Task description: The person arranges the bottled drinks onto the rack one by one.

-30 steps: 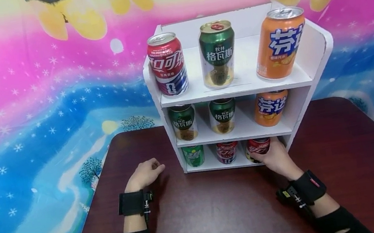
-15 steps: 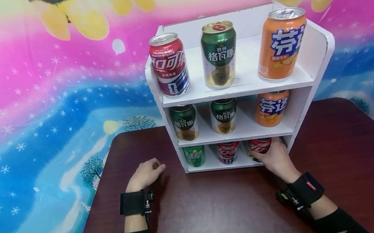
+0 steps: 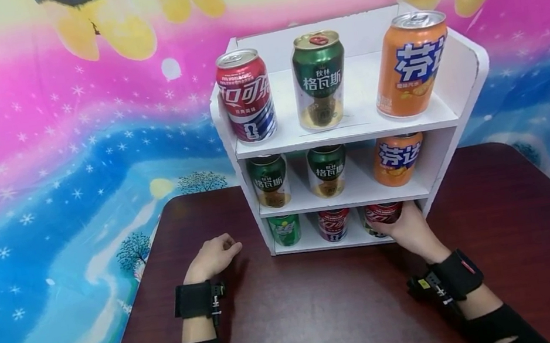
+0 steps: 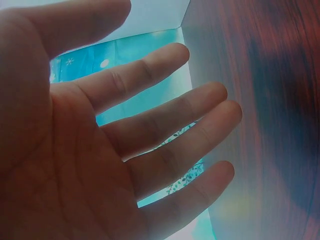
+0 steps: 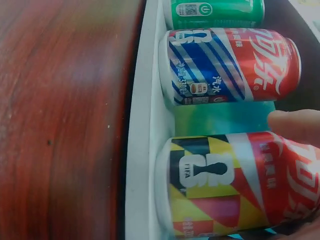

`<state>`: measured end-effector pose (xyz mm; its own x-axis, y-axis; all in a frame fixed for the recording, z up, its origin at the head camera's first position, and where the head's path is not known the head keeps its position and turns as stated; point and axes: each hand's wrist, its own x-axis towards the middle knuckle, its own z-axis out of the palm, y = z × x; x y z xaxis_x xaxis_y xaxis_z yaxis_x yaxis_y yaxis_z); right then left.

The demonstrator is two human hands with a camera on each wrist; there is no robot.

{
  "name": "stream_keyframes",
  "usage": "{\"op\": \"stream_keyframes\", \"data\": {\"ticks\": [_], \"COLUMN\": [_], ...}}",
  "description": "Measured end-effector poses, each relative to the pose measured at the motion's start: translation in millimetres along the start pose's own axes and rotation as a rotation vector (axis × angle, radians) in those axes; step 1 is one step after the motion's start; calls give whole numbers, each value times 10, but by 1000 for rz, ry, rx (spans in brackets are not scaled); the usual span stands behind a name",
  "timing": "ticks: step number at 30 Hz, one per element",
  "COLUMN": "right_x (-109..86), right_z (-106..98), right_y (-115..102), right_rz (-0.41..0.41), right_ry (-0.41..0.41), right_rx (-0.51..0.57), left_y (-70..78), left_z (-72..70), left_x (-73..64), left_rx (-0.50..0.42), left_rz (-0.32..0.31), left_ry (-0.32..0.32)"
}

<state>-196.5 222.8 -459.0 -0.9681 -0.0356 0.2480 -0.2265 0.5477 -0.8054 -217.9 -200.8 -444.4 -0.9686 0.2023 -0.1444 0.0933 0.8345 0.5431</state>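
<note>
My right hand (image 3: 413, 232) reaches into the bottom shelf and grips a red cola can (image 3: 383, 214) at its right end. In the right wrist view that can (image 5: 225, 185) shows a yellow, black and red pattern near its base, and my thumb (image 5: 295, 125) lies along its side; the other fingers are mostly hidden. A second cola can (image 5: 230, 65), with blue stripes, stands beside it with a gap between. My left hand (image 3: 215, 255) holds nothing over the table's left side, its fingers loosely spread in the left wrist view.
The white three-tier shelf (image 3: 349, 205) stands on the dark wooden table (image 3: 307, 315). A green can (image 3: 285, 230) is at the bottom left. Green-and-gold cans (image 3: 328, 170), orange cans (image 3: 399, 160) and a red can (image 3: 246, 96) fill the upper tiers. A patterned backdrop (image 3: 66, 167) hangs behind.
My right hand and the gripped cola can have shifted slightly right along the bottom shelf. The left hand stays where it was.
</note>
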Motion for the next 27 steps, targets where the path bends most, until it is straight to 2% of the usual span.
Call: {"op": "stream_keyframes", "data": {"ticks": [5,15,21,27], "right_x": [2,-20,-37,-20], "right_z": [-10,35,51,47], "right_y": [14,-1,-15,9], "right_rz": [26,5,16,19], "right_ry": [-28,22,43,-5], "right_rx": [-67,-141,-151,-110], "left_y": [-2,4,14,15], "left_z": [-1,15,14,23], "left_x": [-4,-16,-32,-30], "left_rx": [-8,-6,-11,-14], "left_rz": [1,4,11,8], "left_ry": [1,3,4,-2]}}
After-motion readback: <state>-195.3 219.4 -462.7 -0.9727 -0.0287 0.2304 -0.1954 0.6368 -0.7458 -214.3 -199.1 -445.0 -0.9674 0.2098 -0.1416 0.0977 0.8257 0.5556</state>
